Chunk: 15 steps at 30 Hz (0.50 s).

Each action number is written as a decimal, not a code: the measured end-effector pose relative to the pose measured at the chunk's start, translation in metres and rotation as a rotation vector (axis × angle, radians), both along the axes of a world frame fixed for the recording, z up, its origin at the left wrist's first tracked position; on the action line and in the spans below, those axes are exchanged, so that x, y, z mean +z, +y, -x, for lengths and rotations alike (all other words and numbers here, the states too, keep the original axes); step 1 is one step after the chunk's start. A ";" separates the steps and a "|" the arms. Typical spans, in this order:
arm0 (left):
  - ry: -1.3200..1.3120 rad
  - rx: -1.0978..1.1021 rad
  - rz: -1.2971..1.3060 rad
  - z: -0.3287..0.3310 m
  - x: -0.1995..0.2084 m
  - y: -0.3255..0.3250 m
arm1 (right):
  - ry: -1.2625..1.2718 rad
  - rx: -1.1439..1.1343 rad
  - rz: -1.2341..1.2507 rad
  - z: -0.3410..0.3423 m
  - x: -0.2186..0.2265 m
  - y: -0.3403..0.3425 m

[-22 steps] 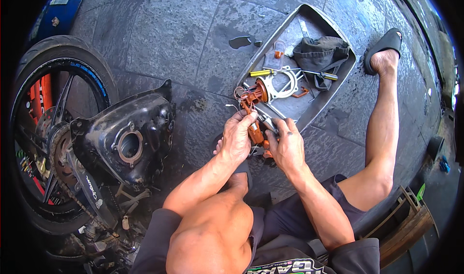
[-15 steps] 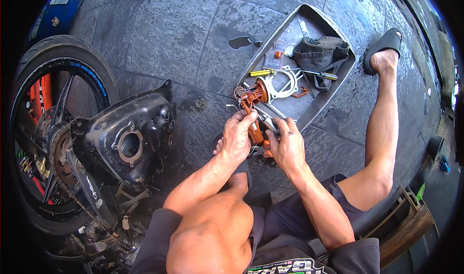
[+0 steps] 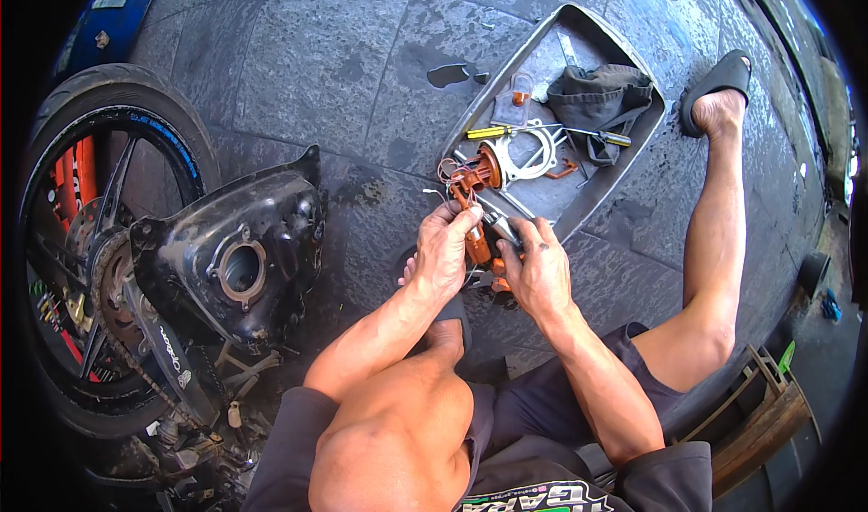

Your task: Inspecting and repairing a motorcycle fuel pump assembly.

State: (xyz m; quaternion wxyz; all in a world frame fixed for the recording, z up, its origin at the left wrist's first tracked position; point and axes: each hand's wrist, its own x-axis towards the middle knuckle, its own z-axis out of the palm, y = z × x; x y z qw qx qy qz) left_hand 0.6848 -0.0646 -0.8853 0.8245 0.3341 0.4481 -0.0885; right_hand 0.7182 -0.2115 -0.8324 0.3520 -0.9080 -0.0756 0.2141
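Observation:
An orange plastic fuel pump assembly [image 3: 476,245] with thin wires is gripped in my left hand [image 3: 443,257], thumb and fingers closed round its narrow stem. Its round orange flange [image 3: 489,166] rests at the near left edge of the grey tray. My right hand [image 3: 542,277] is closed beside the pump's lower part. Between its thumb and forefinger sits a grey metal piece [image 3: 503,228], perhaps a plier-like tool; its exact kind is hard to make out. More orange plastic shows below, partly hidden by the right hand.
The grey tray [image 3: 624,173] holds a white ring [image 3: 549,161], a yellow-handled screwdriver [image 3: 488,133], a dark cloth [image 3: 601,96] and a small clear bag [image 3: 514,105]. Left of me lie a black fuel tank [image 3: 294,232] with a round opening and a motorcycle wheel [image 3: 185,119].
Almost nothing differs. Both hands keep their grip on the same things, and the whole picture has shifted very slightly.

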 end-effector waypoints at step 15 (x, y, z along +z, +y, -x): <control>-0.162 -0.281 -0.317 0.002 -0.006 0.001 | -0.037 0.015 -0.016 -0.002 0.005 -0.003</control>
